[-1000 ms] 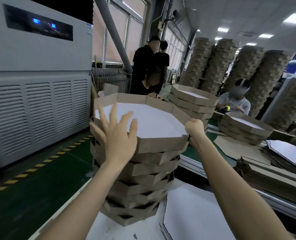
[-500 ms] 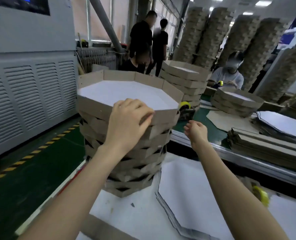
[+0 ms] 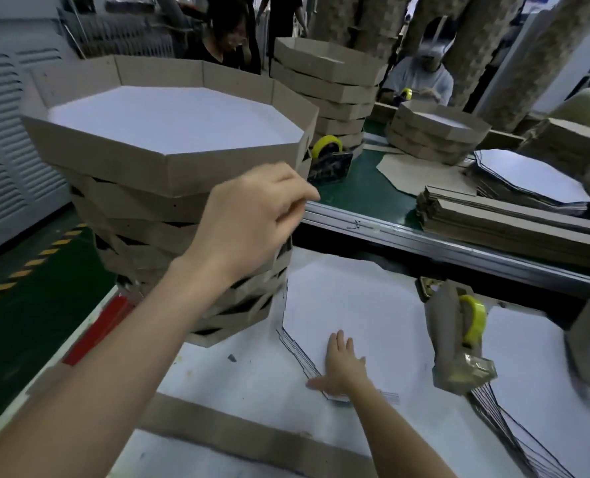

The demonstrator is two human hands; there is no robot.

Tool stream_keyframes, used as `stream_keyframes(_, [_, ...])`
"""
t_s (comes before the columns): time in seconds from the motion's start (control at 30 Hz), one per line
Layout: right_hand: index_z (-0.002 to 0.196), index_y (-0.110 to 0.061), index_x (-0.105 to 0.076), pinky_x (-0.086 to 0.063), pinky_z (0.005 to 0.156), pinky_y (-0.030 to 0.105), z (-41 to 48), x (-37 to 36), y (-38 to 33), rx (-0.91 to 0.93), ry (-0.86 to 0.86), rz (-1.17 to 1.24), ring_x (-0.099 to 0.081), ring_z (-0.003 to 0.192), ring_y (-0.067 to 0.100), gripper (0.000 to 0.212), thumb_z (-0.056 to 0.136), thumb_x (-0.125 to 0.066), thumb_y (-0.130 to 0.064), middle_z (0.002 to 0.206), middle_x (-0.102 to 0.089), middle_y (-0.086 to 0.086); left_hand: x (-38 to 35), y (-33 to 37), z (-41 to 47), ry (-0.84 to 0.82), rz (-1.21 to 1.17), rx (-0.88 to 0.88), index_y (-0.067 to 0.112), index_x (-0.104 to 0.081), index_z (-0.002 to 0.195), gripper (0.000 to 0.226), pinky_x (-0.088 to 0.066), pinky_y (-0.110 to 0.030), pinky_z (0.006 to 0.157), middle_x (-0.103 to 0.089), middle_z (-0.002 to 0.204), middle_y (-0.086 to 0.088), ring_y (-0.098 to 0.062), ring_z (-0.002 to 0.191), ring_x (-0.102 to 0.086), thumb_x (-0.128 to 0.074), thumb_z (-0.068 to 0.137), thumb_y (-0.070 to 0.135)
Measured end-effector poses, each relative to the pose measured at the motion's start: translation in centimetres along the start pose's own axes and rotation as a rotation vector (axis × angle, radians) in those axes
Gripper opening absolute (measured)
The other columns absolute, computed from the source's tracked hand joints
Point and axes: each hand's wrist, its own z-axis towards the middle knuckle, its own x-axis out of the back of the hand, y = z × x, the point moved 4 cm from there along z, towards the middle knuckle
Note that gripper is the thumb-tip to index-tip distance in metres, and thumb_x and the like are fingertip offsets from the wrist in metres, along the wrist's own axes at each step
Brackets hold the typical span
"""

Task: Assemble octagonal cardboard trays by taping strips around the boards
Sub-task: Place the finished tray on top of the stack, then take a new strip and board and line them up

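- The tall stack (image 3: 155, 215) of trays stood upright on the table's (image 3: 238, 384) left end, with the top tray (image 3: 176, 115) open side up.
- The boards (image 3: 355, 305) lay flat just right of it, white side up.
- A long strip (image 3: 252, 439) lay flat near the front edge, running left to right.
- The left hand (image 3: 252, 219) was by the stack's side, fingers curled; I could not tell if it held anything.
- The right hand (image 3: 341, 365) lay flat and spread on top of the boards.

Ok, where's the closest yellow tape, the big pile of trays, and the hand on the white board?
Yellow tape (image 3: 475, 317): head view, on the roll's yellow rim.
Pile of trays (image 3: 190, 174): head view, top tray's front wall.
Right hand (image 3: 343, 369): head view, back of the hand.
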Motion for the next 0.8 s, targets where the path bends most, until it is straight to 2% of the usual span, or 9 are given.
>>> stream_keyframes(0.07, [0.156,-0.003,0.006,-0.018,0.118,0.059,-0.1,-0.8,0.0,0.019,0.035,-0.071,0.003,0.152,0.036,0.122,0.079,-0.075,-0.053,0.165,0.013,0.013,-1.2,-0.2,-0.1,-0.090,-0.080,0.040,0.026,-0.075,0.099,0.017,-0.054,-0.038,0.062,-0.069,0.094,0.012,-0.009,0.080,-0.062,-0.064,0.090,0.016])
stream_keyframes(0.2, [0.155,-0.001,0.000,-0.027,0.117,0.053,-1.2,-0.8,-0.4,0.051,0.035,-0.175,-0.004,0.151,0.038,0.103,0.088,-0.068,-0.038,0.164,0.007,0.017,-3.0,-0.4,-1.3,-0.187,-0.140,0.085,0.034,-0.075,0.097,0.021,-0.049,-0.026,0.059,-0.067,0.089,0.019,0.007,0.067,-0.050,-0.065,0.090,0.018])
stream_keyframes(0.27, [0.154,-0.001,-0.007,-0.034,0.112,0.051,-2.0,-0.6,-0.3,0.075,0.020,-0.199,-0.012,0.148,0.038,0.095,0.088,-0.066,-0.034,0.163,-0.001,0.016,-3.2,-0.4,-1.8,-0.205,-0.177,0.102,0.036,-0.074,0.096,0.022,-0.046,-0.021,0.057,-0.066,0.086,0.021,0.009,0.069,-0.052,-0.065,0.089,0.018])
stream_keyframes(0.33, [0.151,0.000,-0.015,-0.041,0.105,0.048,-3.4,0.3,-0.5,0.088,0.053,-0.220,-0.024,0.142,0.037,0.084,0.089,-0.061,-0.034,0.158,-0.015,0.017,-3.0,-0.4,-2.1,-0.199,-0.234,0.121,0.036,-0.074,0.096,0.022,-0.050,-0.027,0.058,-0.066,0.085,0.022,0.005,0.073,-0.057,-0.065,0.088,0.018])
stream_keyframes(0.4, [0.144,-0.002,-0.029,-0.041,0.099,0.044,-5.0,2.5,-0.9,0.105,0.192,-0.283,-0.038,0.131,0.034,0.061,0.094,-0.052,-0.029,0.145,-0.034,0.016,-2.4,-0.5,-2.5,-0.186,-0.285,0.137,0.036,-0.075,0.098,0.021,-0.054,-0.034,0.062,-0.069,0.088,0.021,0.000,0.077,-0.062,-0.065,0.089,0.020])
stream_keyframes(0.47, [0.131,-0.005,-0.041,-0.039,0.095,0.040,-7.0,5.8,-1.2,0.105,0.371,-0.369,-0.048,0.122,0.030,0.035,0.097,-0.040,-0.013,0.130,-0.048,0.014,-1.4,-0.4,-3.0,-0.160,-0.342,0.146,0.035,-0.075,0.101,0.020,-0.056,-0.033,0.066,-0.069,0.091,0.025,0.000,0.080,-0.064,-0.065,0.090,0.021])
stream_keyframes(0.5, [0.126,-0.007,-0.045,-0.040,0.092,0.038,-8.0,7.9,-1.0,0.078,0.438,-0.365,-0.052,0.118,0.029,0.031,0.096,-0.038,-0.005,0.124,-0.052,0.012,-0.9,-0.3,-3.3,-0.143,-0.371,0.147,0.034,-0.075,0.101,0.020,-0.056,-0.030,0.067,-0.069,0.092,0.027,0.001,0.081,-0.064,-0.066,0.090,0.020])
stream_keyframes(0.67, [0.103,-0.005,-0.070,-0.042,0.067,0.034,-15.8,19.1,1.6,-0.062,0.772,0.159,-0.066,0.093,0.037,0.028,0.083,-0.053,0.003,0.093,-0.071,0.018,2.4,0.4,-5.1,-0.066,-0.513,0.134,0.025,-0.076,0.100,0.022,-0.048,-0.012,0.068,-0.069,0.091,0.024,0.001,0.083,-0.064,-0.068,0.089,0.009])
stream_keyframes(0.8, [0.086,0.001,-0.068,-0.038,0.064,0.035,-23.7,24.0,1.8,-0.006,0.970,0.314,-0.062,0.075,0.035,0.013,0.088,-0.055,-0.001,0.076,-0.067,0.022,4.8,1.4,-6.7,-0.029,-0.563,0.112,0.030,-0.065,0.123,0.040,-0.045,-0.010,0.071,-0.061,0.115,0.016,-0.002,0.097,-0.060,-0.069,0.088,0.012])
